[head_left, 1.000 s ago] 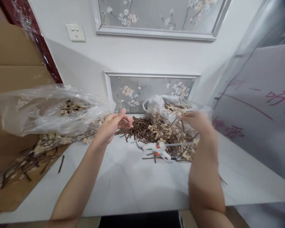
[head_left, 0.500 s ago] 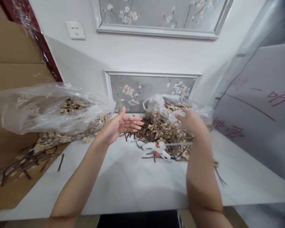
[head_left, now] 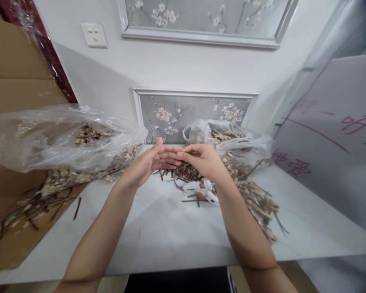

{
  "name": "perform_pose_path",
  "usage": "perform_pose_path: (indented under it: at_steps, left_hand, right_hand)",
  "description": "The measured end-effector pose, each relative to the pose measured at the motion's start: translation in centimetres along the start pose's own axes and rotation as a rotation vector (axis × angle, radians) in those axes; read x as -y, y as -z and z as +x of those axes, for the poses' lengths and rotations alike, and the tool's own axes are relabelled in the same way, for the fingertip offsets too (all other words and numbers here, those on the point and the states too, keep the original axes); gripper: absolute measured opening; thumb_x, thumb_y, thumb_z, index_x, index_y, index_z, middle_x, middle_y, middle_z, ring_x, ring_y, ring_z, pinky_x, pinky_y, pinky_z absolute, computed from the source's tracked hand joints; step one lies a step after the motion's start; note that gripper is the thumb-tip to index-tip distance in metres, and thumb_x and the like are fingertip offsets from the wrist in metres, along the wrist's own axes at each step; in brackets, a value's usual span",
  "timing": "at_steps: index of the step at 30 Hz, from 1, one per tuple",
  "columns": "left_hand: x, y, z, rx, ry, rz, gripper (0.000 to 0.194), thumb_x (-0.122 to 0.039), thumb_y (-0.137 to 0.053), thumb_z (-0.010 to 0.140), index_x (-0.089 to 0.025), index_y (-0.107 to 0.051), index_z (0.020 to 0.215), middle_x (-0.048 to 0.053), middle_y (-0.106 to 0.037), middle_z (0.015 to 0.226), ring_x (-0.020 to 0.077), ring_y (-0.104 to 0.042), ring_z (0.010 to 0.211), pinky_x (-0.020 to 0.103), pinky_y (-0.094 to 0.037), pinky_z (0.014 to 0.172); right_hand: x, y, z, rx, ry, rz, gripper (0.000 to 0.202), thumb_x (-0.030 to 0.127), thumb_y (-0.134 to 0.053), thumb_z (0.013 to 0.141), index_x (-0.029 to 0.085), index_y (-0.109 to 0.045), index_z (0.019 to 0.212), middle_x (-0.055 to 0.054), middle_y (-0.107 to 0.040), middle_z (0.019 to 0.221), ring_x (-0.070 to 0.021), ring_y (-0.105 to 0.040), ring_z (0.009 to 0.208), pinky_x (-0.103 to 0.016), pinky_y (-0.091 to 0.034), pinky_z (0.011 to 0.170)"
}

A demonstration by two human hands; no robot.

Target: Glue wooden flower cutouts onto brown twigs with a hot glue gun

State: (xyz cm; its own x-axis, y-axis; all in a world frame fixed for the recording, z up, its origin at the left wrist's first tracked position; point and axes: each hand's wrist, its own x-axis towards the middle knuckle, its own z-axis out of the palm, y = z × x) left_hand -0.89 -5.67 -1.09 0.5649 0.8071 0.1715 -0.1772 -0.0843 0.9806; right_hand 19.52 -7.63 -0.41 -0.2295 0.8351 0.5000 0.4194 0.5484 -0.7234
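Observation:
My left hand (head_left: 146, 165) is raised above the table with its palm turned inward, thumb up and fingers stretched out; nothing lies in it. My right hand (head_left: 204, 160) meets the left fingertips, its thumb and fingers drawn together in a pinch. Whether anything small sits between them is hidden. Below the hands lies a white hot glue gun (head_left: 198, 188) with orange parts and a glue stick in its back, partly covered by my right forearm. Behind it is a heap of short brown twigs (head_left: 186, 171), with pale dried flower-like pieces (head_left: 256, 195) to the right.
A clear plastic bag (head_left: 49, 142) of pale pieces lies at the left, by a cardboard box (head_left: 18, 122). Another plastic bag (head_left: 198, 132) stands at the back right. The white table (head_left: 164, 232) meets a wall with framed floral panels (head_left: 183, 112). A handwritten sheet (head_left: 329, 142) stands right.
My right hand has moved left from beside the back right bag to the left fingertips, its fingers closing into a pinch. My left hand has stayed nearly in place, open.

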Motion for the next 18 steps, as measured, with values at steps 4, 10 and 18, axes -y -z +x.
perform_pose_path:
  at_steps: [4,10,18]
  left_hand:
    - [-0.2,-0.1,-0.2,0.017,-0.003,0.023,0.064,-0.065,-0.036,0.094,-0.018,-0.065,0.125,0.014,-0.072,0.114,0.0273,-0.067,0.104,0.038,-0.05,0.09]
    - [-0.4,-0.1,-0.3,0.025,0.02,0.063,0.069,-0.068,-0.033,0.093,-0.015,-0.067,0.122,0.015,-0.071,0.116,0.028,-0.066,0.106,0.039,-0.049,0.092]
    - [-0.2,-0.5,-0.4,0.018,0.015,0.098,0.072,-0.072,-0.035,0.09,-0.014,-0.07,0.115,0.016,-0.073,0.11,0.0285,-0.067,0.103,0.039,-0.049,0.09]
  right_hand:
    - [-0.5,-0.3,0.3,-0.101,0.001,0.108,0.026,0.039,-0.066,0.084,0.015,-0.077,0.081,-0.002,-0.069,0.065,-0.0141,-0.058,0.059,-0.025,-0.041,0.055]
    - [-0.9,0.1,0.4,-0.294,0.138,0.107,0.013,0.033,-0.072,0.081,0.023,-0.079,0.085,-0.003,-0.077,0.089,-0.0223,-0.07,0.086,-0.034,-0.053,0.08]
    - [-1.8,-0.9,0.9,-0.21,0.351,-0.06,0.011,0.027,-0.067,0.086,0.026,-0.078,0.085,-0.003,-0.076,0.104,-0.0208,-0.067,0.102,-0.036,-0.049,0.095]
